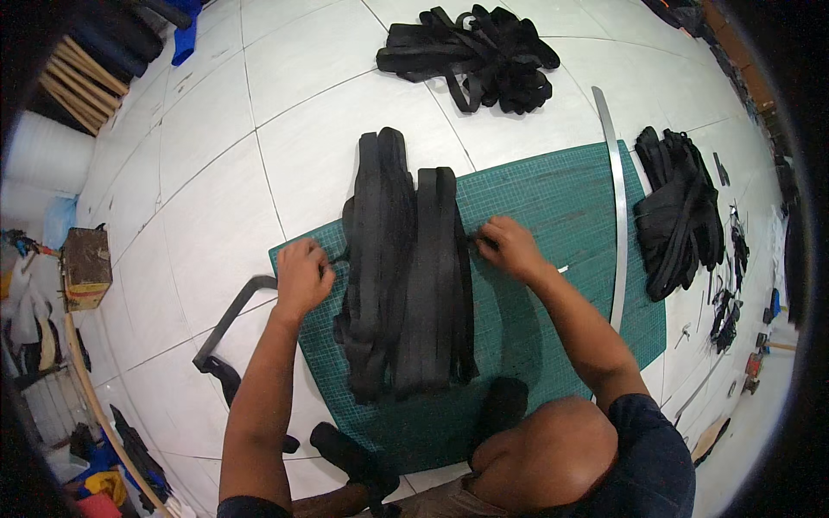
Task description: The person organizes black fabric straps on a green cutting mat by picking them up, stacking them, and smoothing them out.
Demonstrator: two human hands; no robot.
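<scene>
Two thick stacks of folded black webbing strap lie side by side on a green cutting mat. At the left edge of the stacks, my left hand is closed with curled fingers. A loose black strap runs from beside that hand across the tiles, and a short dark piece shows between its fingers and the stack. Across from it, my right hand pinches a dark strap end at the right side of the stacks. What passes under the stacks is hidden.
A long metal ruler lies across the mat's right part. More black strap bundles lie on the tiled floor, one at the far side and one at the right. A wooden box stands at the left. My bent knee is near the mat's front.
</scene>
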